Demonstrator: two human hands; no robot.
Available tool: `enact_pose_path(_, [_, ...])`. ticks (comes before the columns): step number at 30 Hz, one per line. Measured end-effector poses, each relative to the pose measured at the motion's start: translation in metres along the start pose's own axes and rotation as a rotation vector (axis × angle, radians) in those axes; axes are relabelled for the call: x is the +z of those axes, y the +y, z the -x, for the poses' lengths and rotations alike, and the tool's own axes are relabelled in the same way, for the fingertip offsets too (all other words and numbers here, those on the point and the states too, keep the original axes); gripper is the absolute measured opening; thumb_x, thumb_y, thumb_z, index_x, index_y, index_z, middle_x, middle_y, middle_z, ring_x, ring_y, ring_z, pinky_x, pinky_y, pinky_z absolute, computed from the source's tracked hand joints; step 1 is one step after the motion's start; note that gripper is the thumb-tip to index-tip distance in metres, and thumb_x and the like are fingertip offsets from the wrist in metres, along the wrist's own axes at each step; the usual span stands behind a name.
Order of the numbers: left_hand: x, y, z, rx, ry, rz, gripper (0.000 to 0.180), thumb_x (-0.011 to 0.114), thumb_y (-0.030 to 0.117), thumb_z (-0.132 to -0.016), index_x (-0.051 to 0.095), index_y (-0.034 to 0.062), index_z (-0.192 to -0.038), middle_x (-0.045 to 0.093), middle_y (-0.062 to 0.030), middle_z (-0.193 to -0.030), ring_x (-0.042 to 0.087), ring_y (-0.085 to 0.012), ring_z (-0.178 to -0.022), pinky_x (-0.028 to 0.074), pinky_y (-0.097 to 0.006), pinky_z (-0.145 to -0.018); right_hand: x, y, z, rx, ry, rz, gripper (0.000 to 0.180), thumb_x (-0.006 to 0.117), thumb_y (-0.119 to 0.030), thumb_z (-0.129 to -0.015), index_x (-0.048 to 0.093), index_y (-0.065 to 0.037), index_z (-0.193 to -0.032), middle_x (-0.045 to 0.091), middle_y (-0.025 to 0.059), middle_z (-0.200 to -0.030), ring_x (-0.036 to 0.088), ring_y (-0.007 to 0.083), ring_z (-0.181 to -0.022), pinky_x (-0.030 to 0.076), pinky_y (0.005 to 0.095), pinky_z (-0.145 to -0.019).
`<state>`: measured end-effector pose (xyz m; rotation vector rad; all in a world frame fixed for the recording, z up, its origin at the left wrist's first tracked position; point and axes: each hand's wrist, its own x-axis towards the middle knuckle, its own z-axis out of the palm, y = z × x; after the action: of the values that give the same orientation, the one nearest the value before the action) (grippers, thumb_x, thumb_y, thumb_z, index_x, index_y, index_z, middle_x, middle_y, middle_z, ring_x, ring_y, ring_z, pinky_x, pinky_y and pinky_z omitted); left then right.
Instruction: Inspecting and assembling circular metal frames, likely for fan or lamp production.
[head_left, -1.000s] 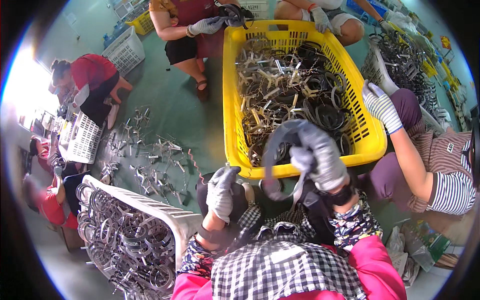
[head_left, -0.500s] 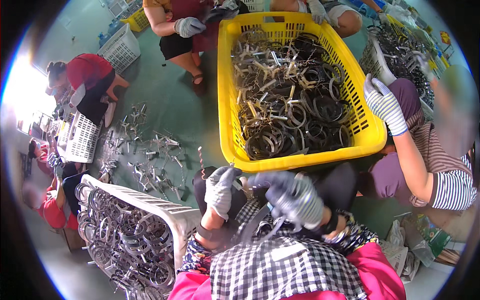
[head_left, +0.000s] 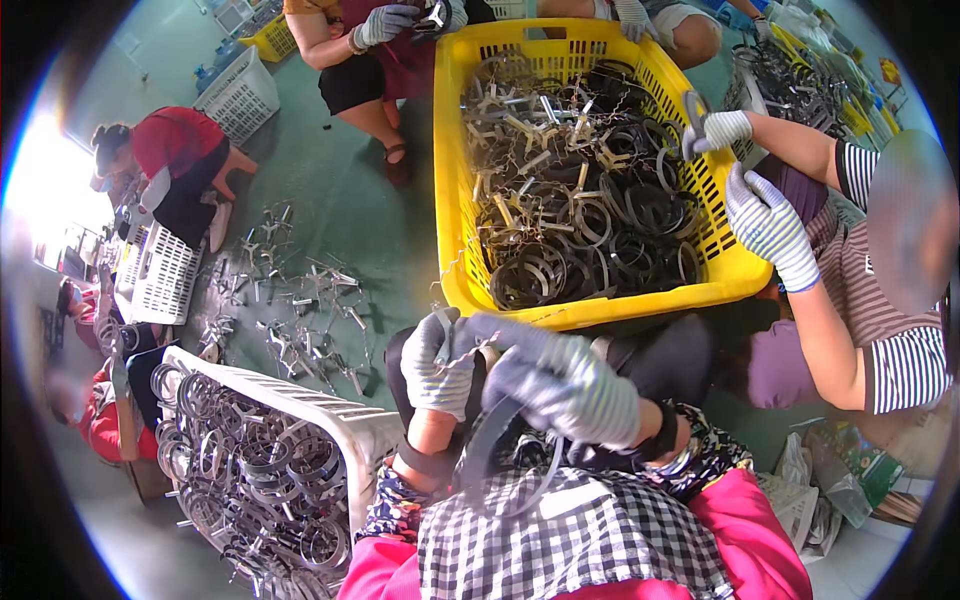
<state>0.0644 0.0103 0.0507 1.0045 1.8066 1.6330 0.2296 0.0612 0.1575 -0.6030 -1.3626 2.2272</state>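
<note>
My left hand (head_left: 437, 365), in a striped knit glove with grey fingertips, is closed beside the near edge of the yellow crate. A thin, coppery twisted wire (head_left: 480, 345) runs from its fingers. My right hand (head_left: 585, 392), gloved alike and slightly blurred, is closed with its grey fingers reaching toward the left. From it hangs a dark flat ring (head_left: 484, 432) over my checkered apron (head_left: 560, 545). Both hands are close together above my lap. The place where the wire meets the ring is hidden by the fingers.
Right ahead stands a yellow crate (head_left: 590, 317) of dark rings and metal brackets. A white basket (head_left: 350, 425) of rings stands at my left, with loose brackets (head_left: 310, 345) on the floor beyond. At right, a co-worker's gloved hands (head_left: 770, 228) are by the crate; others work farther off.
My right hand has moved slightly right, and the ring hangs more openly below it. The wire now stretches across near my left fingers. The co-worker's second hand has come over the crate's right rim.
</note>
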Motion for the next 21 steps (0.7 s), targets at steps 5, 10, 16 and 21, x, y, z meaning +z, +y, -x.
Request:
enact_pose_path(5, [0.001, -0.016, -0.005, 0.054, 0.052, -0.154, 0.015, 0.065, -0.006, -0.079, 0.062, 0.0026, -0.092, 0.062, -0.0006, -0.076, 0.057, -0.0092, -0.067, 0.048, -0.023, -0.064, 0.025, 0.026, -0.001, -0.363, 0.039, 0.443, 0.042, 0.051, -0.005, -0.095, 0.044, -0.004, -0.136, 0.068, 0.0055, -0.084, 0.064, 0.0111, -0.074, 0.049, 0.0236, -0.069])
enact_pose_path(10, [-0.004, -0.019, -0.003, -0.476, 0.116, 0.816, 0.021, 0.058, 0.024, -0.094, 0.059, 0.0041, -0.088, 0.06, -0.0055, -0.085, 0.057, -0.0131, -0.08, 0.049, -0.026, -0.074, 0.035, 0.041, -0.006, -0.432, 0.036, 0.699, 0.044, 0.054, -0.01, -0.094, 0.043, -0.001, -0.136, 0.068, 0.0135, -0.085, 0.068, 0.022, -0.077, 0.051, 0.0293, -0.072])
enact_pose_path(16, [-0.021, -0.016, -0.009, -0.358, -0.061, 0.163, 0.011, 0.064, 0.01, -0.087, 0.062, 0.0054, -0.097, 0.062, 0.0009, -0.083, 0.053, -0.0068, -0.072, 0.042, -0.021, -0.063, -0.005, 0.004, -0.009, 0.051, 0.034, -0.191, 0.037, 0.058, -0.015, -0.093, 0.052, -0.003, -0.128, 0.06, -0.0001, -0.081, 0.047, 0.0027, -0.057, 0.038, 0.0171, -0.047])
enact_pose_path(21, [-0.026, -0.011, -0.007, -0.361, -0.092, 0.303, 0.018, 0.064, 0.016, -0.087, 0.064, 0.0037, -0.1, 0.064, 0.0021, -0.086, 0.053, -0.0056, -0.074, 0.042, -0.02, -0.067, -0.049, -0.032, -0.001, -0.11, 0.357, -0.286, 0.028, 0.058, -0.023, -0.094, 0.059, -0.003, -0.113, 0.052, -0.0045, -0.073, 0.039, 0.0015, -0.05, 0.03, 0.0163, -0.042])
